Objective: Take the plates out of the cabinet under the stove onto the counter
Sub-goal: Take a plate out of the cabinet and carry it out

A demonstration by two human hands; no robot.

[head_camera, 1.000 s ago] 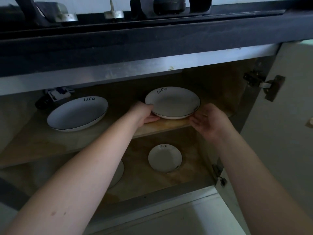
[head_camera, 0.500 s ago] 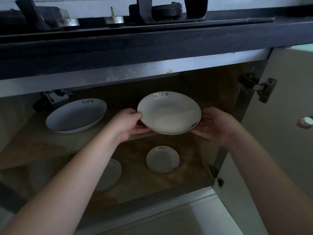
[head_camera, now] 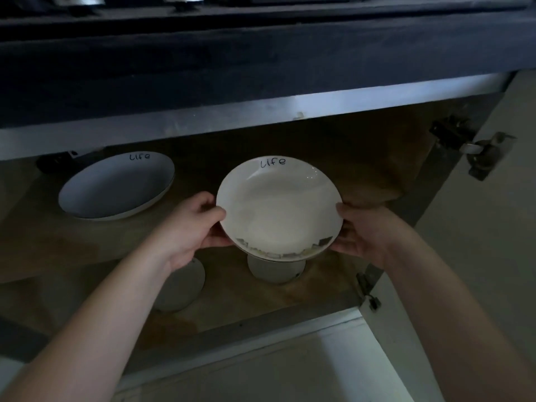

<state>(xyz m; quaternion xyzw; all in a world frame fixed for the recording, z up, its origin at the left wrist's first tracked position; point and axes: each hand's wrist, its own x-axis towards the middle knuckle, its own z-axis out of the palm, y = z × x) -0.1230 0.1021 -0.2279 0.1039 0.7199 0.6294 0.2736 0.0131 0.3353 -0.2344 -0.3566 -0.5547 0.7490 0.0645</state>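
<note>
Under the dark stove top, in front of the open cabinet (head_camera: 362, 158), a white plate (head_camera: 278, 207) with the word "life" written near its far rim is held in the air by both hands, tilted a little toward the camera. On its left edge the left hand (head_camera: 191, 224) grips it – the thumb lies over the rim and the other fingers are curled below it. At the right edge the right hand (head_camera: 362, 230) holds the plate in the same manner, with the thumb on the rim and the fingers underneath. A second large plate (head_camera: 116, 187), also marked "life", lies flat on the upper shelf (head_camera: 58, 242) to the left, well apart from the held one. On the lower shelf (head_camera: 246, 300) a small plate (head_camera: 275, 271) is partly hidden behind the held plate, and another small plate (head_camera: 182, 285) sits to its left, partly covered by the left forearm. At the right side the cabinet door (head_camera: 478, 256) stands open – a metal hinge (head_camera: 481, 152) is visible near its top and a second hinge (head_camera: 368, 288) lower down.
</note>
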